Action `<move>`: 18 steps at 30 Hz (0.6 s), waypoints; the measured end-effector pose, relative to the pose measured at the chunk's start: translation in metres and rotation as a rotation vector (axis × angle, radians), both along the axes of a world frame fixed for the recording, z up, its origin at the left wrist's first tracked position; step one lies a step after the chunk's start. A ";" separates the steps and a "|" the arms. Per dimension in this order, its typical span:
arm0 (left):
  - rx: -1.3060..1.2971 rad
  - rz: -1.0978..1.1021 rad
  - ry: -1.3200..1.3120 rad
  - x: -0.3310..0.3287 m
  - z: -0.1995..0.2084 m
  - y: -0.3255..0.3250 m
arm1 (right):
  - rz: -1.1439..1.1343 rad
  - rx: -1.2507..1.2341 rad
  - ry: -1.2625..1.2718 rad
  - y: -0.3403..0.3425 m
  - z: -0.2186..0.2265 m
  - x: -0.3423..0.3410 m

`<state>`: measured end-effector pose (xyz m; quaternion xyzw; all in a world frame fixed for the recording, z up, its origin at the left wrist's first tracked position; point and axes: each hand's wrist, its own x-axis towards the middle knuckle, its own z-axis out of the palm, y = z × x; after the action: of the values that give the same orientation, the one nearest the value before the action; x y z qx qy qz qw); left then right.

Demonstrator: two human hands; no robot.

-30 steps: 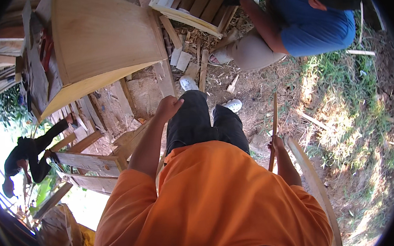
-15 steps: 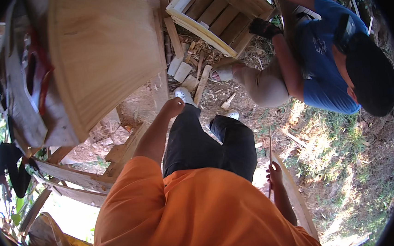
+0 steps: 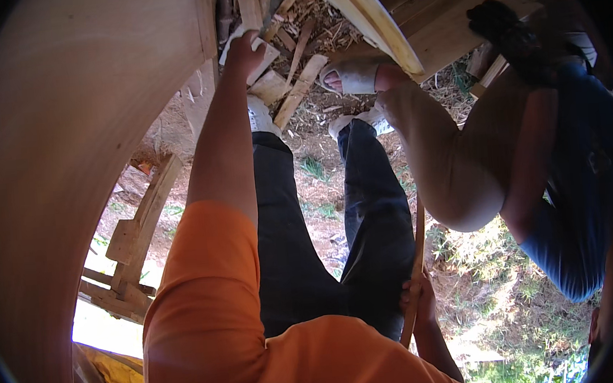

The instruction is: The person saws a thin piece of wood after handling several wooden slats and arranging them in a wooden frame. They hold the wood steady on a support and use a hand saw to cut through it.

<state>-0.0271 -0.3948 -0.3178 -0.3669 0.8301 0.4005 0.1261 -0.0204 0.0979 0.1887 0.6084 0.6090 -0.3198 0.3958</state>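
Note:
My left arm stretches forward and down, and my left hand [image 3: 242,54] is over a pale flat wood offcut [image 3: 262,67] on the ground. Its thumb and fingers are apart; whether they touch the offcut I cannot tell. Low at my right side, my right hand [image 3: 418,296] has its fingers wrapped round a long, thin brown strip [image 3: 420,244], which looks like wood and stands roughly upright beside my right leg.
At left looms a large curved wooden panel [image 3: 96,85]. A co-worker in a blue shirt [image 3: 576,235] crouches at right, a black-gloved hand [image 3: 506,32] near a wooden crate [image 3: 446,40]. More offcuts [image 3: 301,91] and shavings litter the ground. A wooden frame [image 3: 134,241] stands lower left.
My left hand has moved forward from near my knee to the offcut. My view has come closer to the ground and the panel. The strip stays in my right hand.

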 end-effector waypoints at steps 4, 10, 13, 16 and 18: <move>-0.108 0.037 -0.030 0.014 -0.096 -0.027 | -0.044 -0.001 -0.131 0.022 -0.011 -0.020; -0.272 0.115 -0.083 -0.012 -0.134 -0.041 | 0.058 0.126 -0.187 0.004 -0.027 -0.026; -0.145 0.219 0.051 -0.023 -0.114 -0.031 | 0.034 0.144 -0.188 0.015 -0.029 -0.012; -0.130 0.378 0.308 -0.035 -0.052 -0.017 | 0.005 0.115 -0.135 0.007 -0.030 -0.010; 0.268 0.486 0.150 -0.053 0.031 0.021 | -0.043 0.101 -0.049 -0.008 -0.030 -0.007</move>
<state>-0.0799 -0.3737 -0.2870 -0.5045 0.6648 0.5509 0.0122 -0.0279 0.0897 0.1585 0.6481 0.6013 -0.2822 0.3726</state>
